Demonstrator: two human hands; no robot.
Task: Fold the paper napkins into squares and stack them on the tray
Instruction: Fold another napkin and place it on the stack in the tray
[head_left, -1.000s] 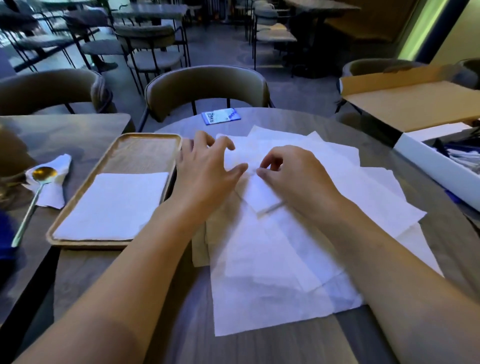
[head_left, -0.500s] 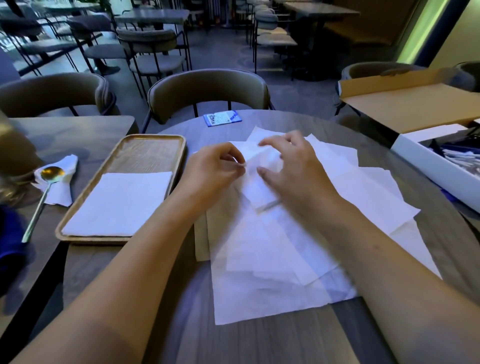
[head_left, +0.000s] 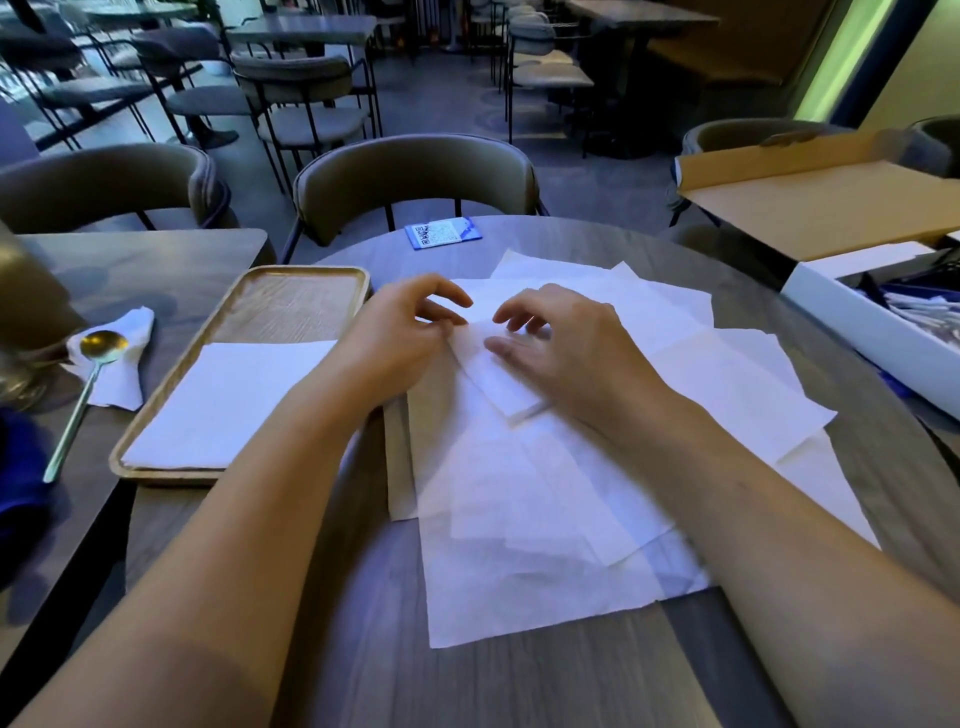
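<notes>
While a loose heap of unfolded napkins (head_left: 545, 519) covers the near right of the round bench (head_left: 519, 675), a person works a half-folded napkin (head_left: 493, 384) lying on top of it, likely kept there so the next sheet is within reach. To the left sits the wooden tray (head_left: 291, 301), its near end carrying a finished stack of folded napkins (head_left: 228, 405), the far end bare. An open cardboard box (head_left: 831, 208) stands at far right. Both forearms reach in from the near edge. The left hand (head_left: 395, 338) curls its fingers at the napkin's far left edge, seemingly pinching it, though the grip is hard to confirm. The right hand (head_left: 566, 348) presses the fold flat, fingers loosely bent and holding nothing. A spoon (head_left: 88, 384) rests far left.
</notes>
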